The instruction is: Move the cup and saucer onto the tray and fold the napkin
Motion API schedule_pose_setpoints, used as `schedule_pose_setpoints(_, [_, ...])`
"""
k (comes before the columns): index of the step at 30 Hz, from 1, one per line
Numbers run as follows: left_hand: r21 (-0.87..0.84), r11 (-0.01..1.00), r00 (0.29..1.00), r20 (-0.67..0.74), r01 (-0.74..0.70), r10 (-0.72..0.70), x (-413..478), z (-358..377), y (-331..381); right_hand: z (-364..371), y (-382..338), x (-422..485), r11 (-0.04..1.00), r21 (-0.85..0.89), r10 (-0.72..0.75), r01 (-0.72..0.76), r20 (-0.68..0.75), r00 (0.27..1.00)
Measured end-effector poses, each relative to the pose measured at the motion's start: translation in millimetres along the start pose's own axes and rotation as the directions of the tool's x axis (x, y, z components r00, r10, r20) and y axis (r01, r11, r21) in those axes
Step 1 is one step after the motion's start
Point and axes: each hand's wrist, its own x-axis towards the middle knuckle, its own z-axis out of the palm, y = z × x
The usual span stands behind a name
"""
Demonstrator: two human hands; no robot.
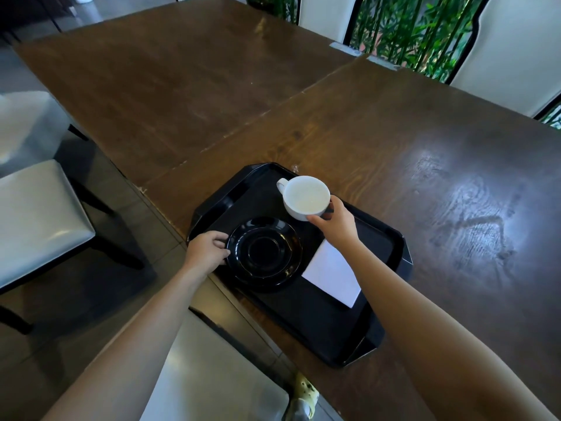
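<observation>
A black tray [385,238] lies at the near edge of the wooden table. On its left part rests a black saucer [263,253], and my left hand [206,249] grips the saucer's left rim. My right hand [335,223] holds a white cup [305,197] by its near side, over the tray's far part, handle pointing away to the left. I cannot tell whether the cup touches the tray. A white napkin [332,275], folded flat, lies on the tray right of the saucer, partly under my right forearm.
The brown wooden table [425,147] stretches far and right, with a seam running diagonally. Grey-cushioned chairs [36,220] stand at the left and below me. White chair backs [510,53] and green plants line the far side.
</observation>
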Motion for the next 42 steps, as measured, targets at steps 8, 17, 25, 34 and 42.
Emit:
schedule_pose_setpoints(8, [-0.051, 0.999, 1.000, -0.010, 0.008, -0.008, 0, 0, -1, 3, -2, 11, 0.999, -0.012, -0.031, 0.031, 0.049, 0.998])
schedule_pose_setpoints(17, [-0.088, 0.996, 0.999, -0.042, 0.021, -0.025, -4, 2, 0, -16, 34, -30, 0.913, -0.388, -0.106, 0.129, 0.081, 0.991])
schedule_pose_setpoints(25, [-0.120, 0.992, 0.998, -0.040, 0.045, -0.050, -4, 0, 2, -3, 73, -72, 0.697, -0.691, -0.086, 0.190, 0.183, 0.979])
schedule_pose_setpoints(34, [-0.122, 0.992, 0.998, -0.045, 0.028, -0.033, -6, 2, 4, 4, 73, -75, 0.708, -0.692, -0.069, 0.140, 0.130, 0.989])
schedule_pose_setpoints(42, [0.249, 0.963, 0.995, 0.018, -0.100, 0.099, -17, -6, 25, -7, 57, -74, 0.715, -0.694, -0.002, 0.085, 0.119, 0.993])
